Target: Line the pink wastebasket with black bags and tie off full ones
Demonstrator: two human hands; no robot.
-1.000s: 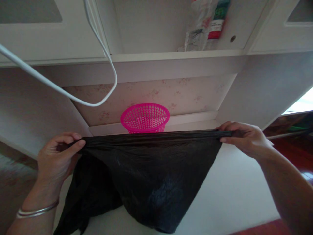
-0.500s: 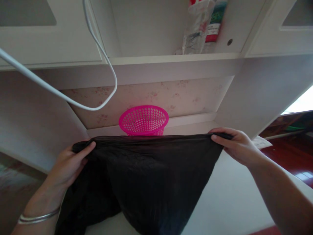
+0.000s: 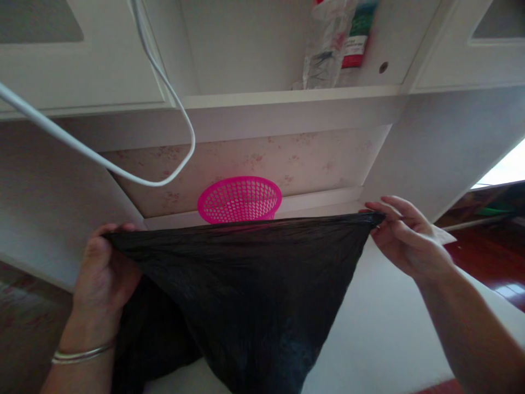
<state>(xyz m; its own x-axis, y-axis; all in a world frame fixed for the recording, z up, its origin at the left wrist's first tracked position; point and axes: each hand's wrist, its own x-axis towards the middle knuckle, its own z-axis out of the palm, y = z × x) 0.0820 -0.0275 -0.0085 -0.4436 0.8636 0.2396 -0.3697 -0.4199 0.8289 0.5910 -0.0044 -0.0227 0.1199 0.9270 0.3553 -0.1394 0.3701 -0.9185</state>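
**Black bag stretched between two hands, near side of a pink basket**

From the head view, the left hand [image 3: 104, 268], a bracelet [image 3: 82, 355] at its wrist, holds the left end of the black bag [image 3: 262, 295], its fingers partly behind the plastic. The right hand [image 3: 414, 241] pinches the right end at the fingertips, its other fingers loosely spread. The hands are wide apart, the bag's top edge nearly straight between them, and its body hangs over the near middle, narrowing downward.

Just beyond that edge, the pink basket [image 3: 241, 200] shows its rim and upper wall; its lower part is hidden. Open room lies right of the bag's slanting side, over the white tabletop [image 3: 381, 317]. Panels on the left and right bound the recess, the shelf edge [image 3: 287, 99] crosses above, and a white cable [image 3: 151, 182] loops at far left.
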